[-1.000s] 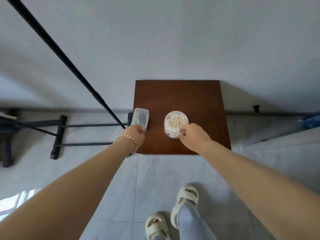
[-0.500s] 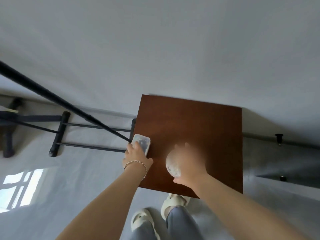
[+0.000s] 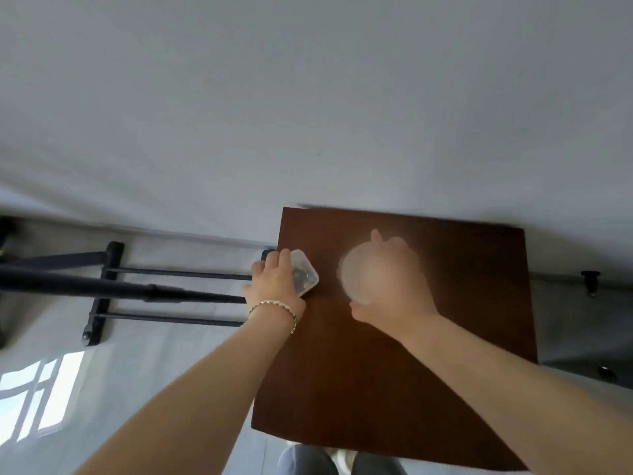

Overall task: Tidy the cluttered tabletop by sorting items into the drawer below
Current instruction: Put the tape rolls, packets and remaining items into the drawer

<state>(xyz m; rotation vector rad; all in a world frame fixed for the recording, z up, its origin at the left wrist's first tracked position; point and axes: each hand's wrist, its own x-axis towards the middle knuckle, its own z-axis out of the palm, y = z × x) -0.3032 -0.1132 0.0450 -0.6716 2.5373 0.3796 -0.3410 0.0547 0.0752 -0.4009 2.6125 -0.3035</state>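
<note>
A small brown wooden table (image 3: 428,389) stands against a white wall. Near its left edge lies a small clear rectangular box (image 3: 305,276) with dark bits inside; my left hand (image 3: 274,289), a bead bracelet at the wrist, grips it from the left side. To the right, my right hand (image 3: 394,289) wraps over a round clear jar (image 3: 356,279) of cotton swabs; hand and jar are motion-blurred. No drawer shows from this angle.
A black metal stand (image 3: 102,293) with rails and a slanted pole sits on the grey tiled floor left of the table. My legs (image 3: 308,461) are at the table's near edge. A bright window reflection (image 3: 34,399) lies on the floor at lower left.
The view has come closer and tilted over the table. My left hand has closed further round the box, and my right hand has moved over the jar and up the tabletop.
</note>
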